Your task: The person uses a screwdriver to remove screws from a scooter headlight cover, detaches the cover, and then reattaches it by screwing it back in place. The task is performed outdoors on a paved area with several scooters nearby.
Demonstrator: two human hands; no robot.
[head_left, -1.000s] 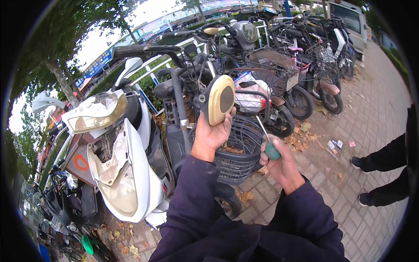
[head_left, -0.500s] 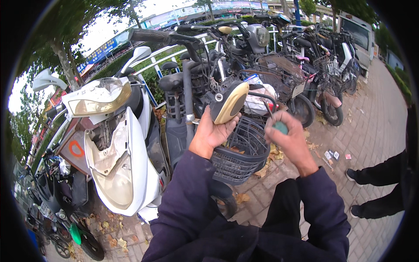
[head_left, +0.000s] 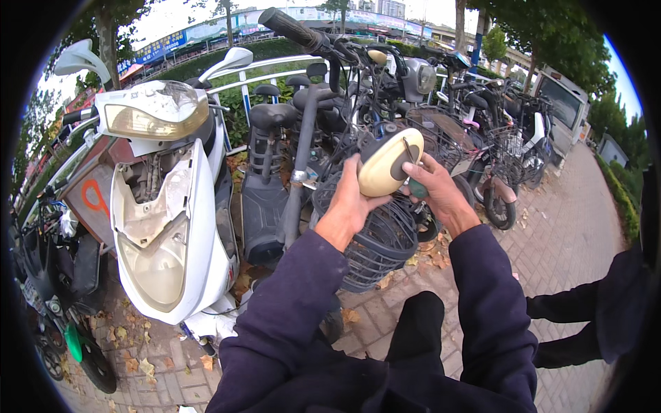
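My left hand (head_left: 344, 210) is wrapped round a cream-and-dark headlight (head_left: 379, 170) from an electric bike, with its rounded cream face turned up toward me. In my right hand (head_left: 444, 194), gripped at its green handle, is a screwdriver (head_left: 417, 188). Its thin shaft lies up across the headlight's front, near the dark oval patch. Whether the tip touches the headlight I cannot tell. Just below my hands hangs a black bicycle basket (head_left: 377, 251). Behind the headlight rise a dark handlebar grip (head_left: 292, 29), a stem tube and loose cables.
A white scooter (head_left: 162, 234) with an opened front panel stands at the left. More parked bikes (head_left: 499, 148) line the white railing to the right, with a van (head_left: 561, 103) beyond. Another person's dark-clothed legs (head_left: 571, 303) are at the right, on the brick paving (head_left: 558, 227).
My right hand has moved left and up to the headlight with the screwdriver. The headlight has turned its front more toward me. The view has shifted, and the other person stands nearer the lower right.
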